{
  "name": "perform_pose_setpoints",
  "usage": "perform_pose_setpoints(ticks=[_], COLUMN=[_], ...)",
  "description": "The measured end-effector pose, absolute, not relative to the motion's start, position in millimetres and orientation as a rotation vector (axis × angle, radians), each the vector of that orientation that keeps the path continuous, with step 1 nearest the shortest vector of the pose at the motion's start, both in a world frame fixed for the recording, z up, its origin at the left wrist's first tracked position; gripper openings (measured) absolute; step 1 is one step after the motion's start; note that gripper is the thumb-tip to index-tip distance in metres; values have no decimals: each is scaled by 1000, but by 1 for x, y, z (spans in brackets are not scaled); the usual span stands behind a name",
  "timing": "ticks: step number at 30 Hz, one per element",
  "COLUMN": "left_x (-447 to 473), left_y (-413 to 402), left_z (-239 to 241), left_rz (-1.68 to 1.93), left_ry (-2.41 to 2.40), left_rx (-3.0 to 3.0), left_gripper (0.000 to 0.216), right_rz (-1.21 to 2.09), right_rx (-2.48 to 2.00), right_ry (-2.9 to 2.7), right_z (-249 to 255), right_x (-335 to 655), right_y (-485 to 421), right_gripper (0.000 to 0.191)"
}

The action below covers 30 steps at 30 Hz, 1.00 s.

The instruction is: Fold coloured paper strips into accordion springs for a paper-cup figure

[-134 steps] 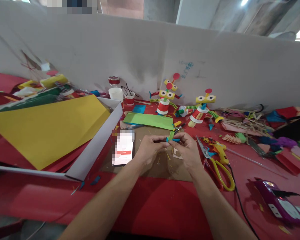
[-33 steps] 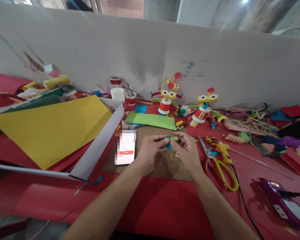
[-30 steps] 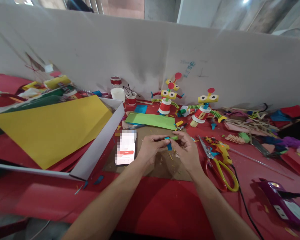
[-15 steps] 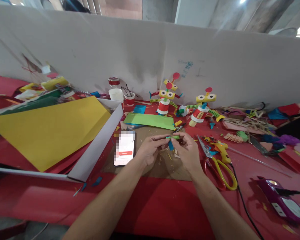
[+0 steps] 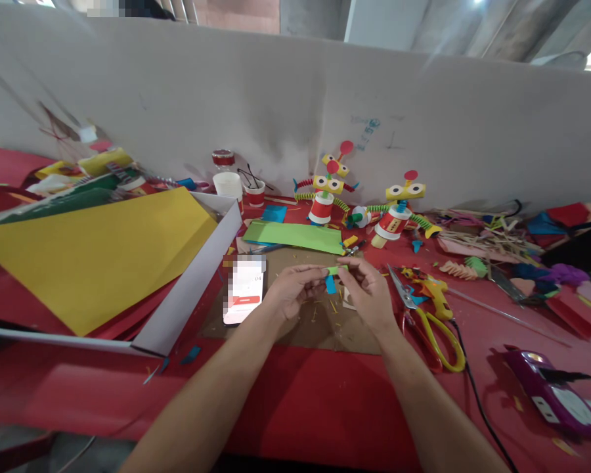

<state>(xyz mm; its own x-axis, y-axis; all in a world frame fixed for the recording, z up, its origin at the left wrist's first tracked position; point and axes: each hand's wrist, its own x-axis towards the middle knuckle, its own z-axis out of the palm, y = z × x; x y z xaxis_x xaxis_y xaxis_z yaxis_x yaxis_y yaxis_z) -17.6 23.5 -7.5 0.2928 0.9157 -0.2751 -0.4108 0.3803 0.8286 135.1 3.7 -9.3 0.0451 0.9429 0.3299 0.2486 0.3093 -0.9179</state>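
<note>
Left hand (image 5: 293,292) and right hand (image 5: 369,295) both pinched tight on thin green paper strip (image 5: 335,270) crossing short blue paper strip (image 5: 330,284), just above brown cardboard sheet (image 5: 295,328); looks mid-fold, any further fold needs that crossing square.

Paper strips (image 5: 331,277), green and blue: ends covered by the fingertips of the left hand (image 5: 291,293) and right hand (image 5: 369,297); their join too small to tell. Phone (image 5: 243,303): upper screen blurred, unreadable. Purple device (image 5: 546,394): cut off at the right edge. Yellow sheet (image 5: 93,256): left corner out of frame. Blurred patch (image 5: 123,8) at top edge: content indiscernible.
</note>
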Motion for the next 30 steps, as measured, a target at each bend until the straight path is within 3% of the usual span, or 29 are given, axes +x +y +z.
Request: perform_pose_setpoints(ticks=[7,30], left_x=[-23,-20], left_y=[27,20], left_z=[-5,5], left_rz=[976,1024], left_ry=[899,822], left_rx=[646,672], left_gripper=[13,17], right_rz=[311,160], right_rx=[-994,-941], right_ry=[-1861,-1828], right_z=[-4,-10], right_x=[144,148], right_y=[6,5], right_gripper=[21,25])
